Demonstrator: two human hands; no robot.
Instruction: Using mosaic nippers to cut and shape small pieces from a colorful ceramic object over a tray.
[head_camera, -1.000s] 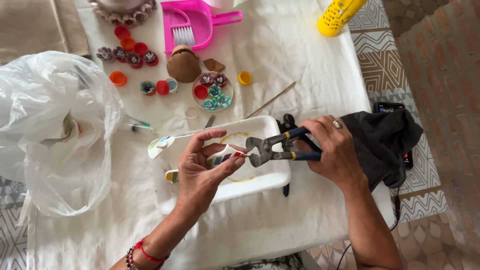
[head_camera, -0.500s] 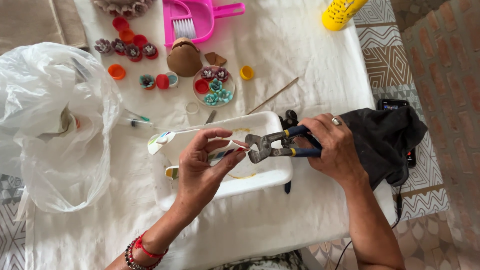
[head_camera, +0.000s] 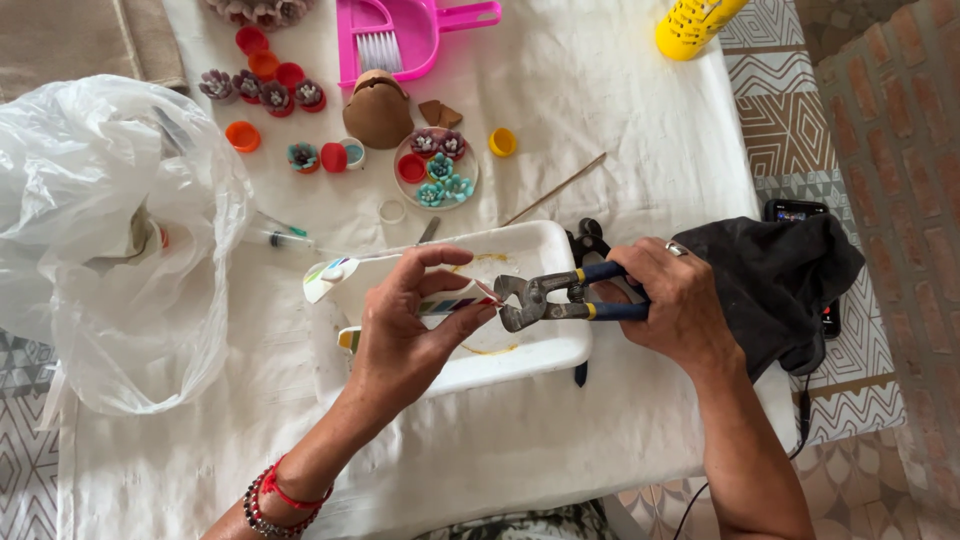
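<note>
Tray (head_camera: 540, 350), white and shallow, sits at frame centre under both hands. Right hand (head_camera: 680, 305) grips blue-handled nippers (head_camera: 545, 300); left hand (head_camera: 415, 325) pinches a thin striped tile (head_camera: 450, 303), its tip at the jaws. Best bite only the edge, squeezing gently over the tray.

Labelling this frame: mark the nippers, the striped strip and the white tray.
nippers (head_camera: 530, 300), head view, on the metal head.
striped strip (head_camera: 450, 304), head view, on its middle.
white tray (head_camera: 545, 245), head view, on its far right rim.
</note>
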